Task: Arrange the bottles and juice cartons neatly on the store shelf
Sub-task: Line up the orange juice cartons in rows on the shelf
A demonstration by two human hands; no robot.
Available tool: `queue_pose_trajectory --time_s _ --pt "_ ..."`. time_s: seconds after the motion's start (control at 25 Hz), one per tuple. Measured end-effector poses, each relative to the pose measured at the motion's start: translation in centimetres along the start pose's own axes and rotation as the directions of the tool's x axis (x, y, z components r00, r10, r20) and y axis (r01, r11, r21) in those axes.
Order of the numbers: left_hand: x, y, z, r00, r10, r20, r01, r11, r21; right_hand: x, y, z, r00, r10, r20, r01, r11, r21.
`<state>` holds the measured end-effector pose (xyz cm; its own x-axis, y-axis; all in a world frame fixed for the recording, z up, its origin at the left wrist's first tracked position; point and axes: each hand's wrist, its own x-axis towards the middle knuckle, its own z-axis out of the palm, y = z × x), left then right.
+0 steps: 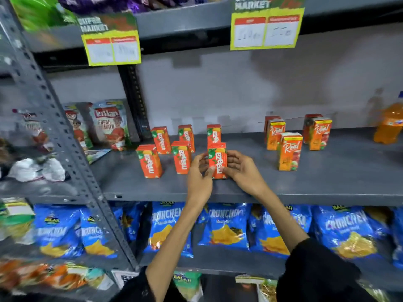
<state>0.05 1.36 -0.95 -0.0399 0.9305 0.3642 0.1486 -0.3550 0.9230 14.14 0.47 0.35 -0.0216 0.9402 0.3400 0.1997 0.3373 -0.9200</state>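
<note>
the grey shelf [327, 182] spans mid-frame, an orange bottle [389, 125] at its right edge. the left hand [199, 171] and right hand [239, 168] clasp a maaza carton [217, 162] at centre, standing upright. it looks light, stiff and tippy; best held by the side panels.

Grey metal shelf [327, 184]; six Maaza cartons [150, 161], Real cartons [290, 154], orange bottle [388, 125]

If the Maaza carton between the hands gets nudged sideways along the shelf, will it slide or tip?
The Maaza carton is tall on a small base, so a high push likely tips it; a low push probably slides it along the flat shelf. The left hand and right hand flank it, steadying it.
</note>
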Motion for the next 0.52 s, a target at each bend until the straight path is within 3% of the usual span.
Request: queue_pose_trajectory --time_s 0.32,0.52 --pt "2.9 -1.4 -0.1 1.000 -0.027 -0.002 0.027 0.999 0.025 2.7 1.1 1.3 0.998 0.059 -0.037 -0.062 0.995 -0.076" --pt "1.5 -0.2 -0.5 1.000 -0.017 0.015 0.018 0.998 -0.064 2.2 1.1 0.8 0.996 0.086 -0.024 -0.088 0.989 -0.115"
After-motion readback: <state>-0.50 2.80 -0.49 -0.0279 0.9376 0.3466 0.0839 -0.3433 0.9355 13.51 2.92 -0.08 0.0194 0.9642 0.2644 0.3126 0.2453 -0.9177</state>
